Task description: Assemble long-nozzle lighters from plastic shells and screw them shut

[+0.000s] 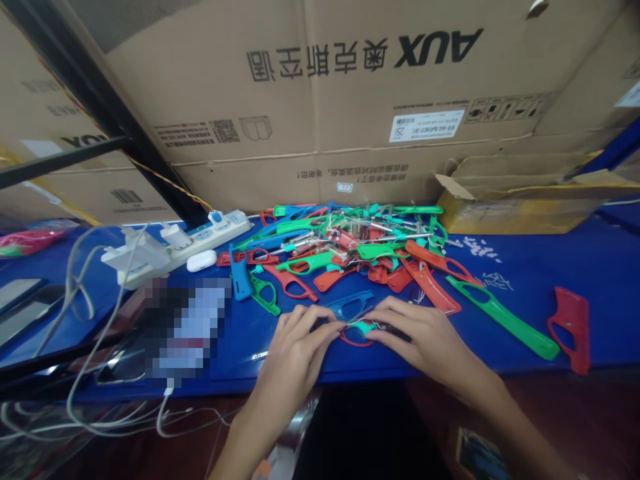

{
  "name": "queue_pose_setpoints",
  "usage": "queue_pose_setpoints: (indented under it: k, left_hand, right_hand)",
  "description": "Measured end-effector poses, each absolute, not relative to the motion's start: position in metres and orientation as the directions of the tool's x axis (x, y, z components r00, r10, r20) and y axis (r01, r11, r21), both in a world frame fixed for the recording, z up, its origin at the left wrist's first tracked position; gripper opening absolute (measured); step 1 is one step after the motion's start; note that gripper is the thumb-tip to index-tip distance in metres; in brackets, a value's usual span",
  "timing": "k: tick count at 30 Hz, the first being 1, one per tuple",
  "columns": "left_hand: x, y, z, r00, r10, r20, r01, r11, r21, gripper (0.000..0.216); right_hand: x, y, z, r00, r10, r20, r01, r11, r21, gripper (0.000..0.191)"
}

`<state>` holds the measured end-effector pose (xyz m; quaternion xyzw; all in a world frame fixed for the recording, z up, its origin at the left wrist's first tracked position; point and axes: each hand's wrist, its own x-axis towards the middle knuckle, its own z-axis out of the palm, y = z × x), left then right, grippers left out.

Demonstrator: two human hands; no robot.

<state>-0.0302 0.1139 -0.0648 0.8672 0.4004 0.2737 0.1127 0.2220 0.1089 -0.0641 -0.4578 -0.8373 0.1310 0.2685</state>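
Both my hands rest on the blue table top (520,263) near its front edge. My left hand (295,347) and my right hand (425,337) meet over a red plastic handle part (354,340) with a small teal piece (364,327) on it. The fingers of both hands are curled and pinch this part from either side. Just behind my fingers lies a blue handle piece (350,305). A heap of red, green and blue plastic handle parts (345,247) with metal pieces lies further back.
A long green handle (505,317) and a red handle (570,327) lie to the right. A white power strip (180,243) with plugs and cables sits at left, near a white earbud case (201,261). Large cardboard boxes (350,100) stand behind the table.
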Motion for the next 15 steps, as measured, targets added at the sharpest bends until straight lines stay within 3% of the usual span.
queue_pose_setpoints:
  k: [15]
  left_hand:
    - [-0.0314,0.1129,-0.0640,0.549,0.744,0.380,0.587,-0.667,0.459,0.033]
  right_hand:
    - [0.2230,0.1108,-0.0660,-0.442,0.830,0.341,0.687,0.557,-0.467,0.023]
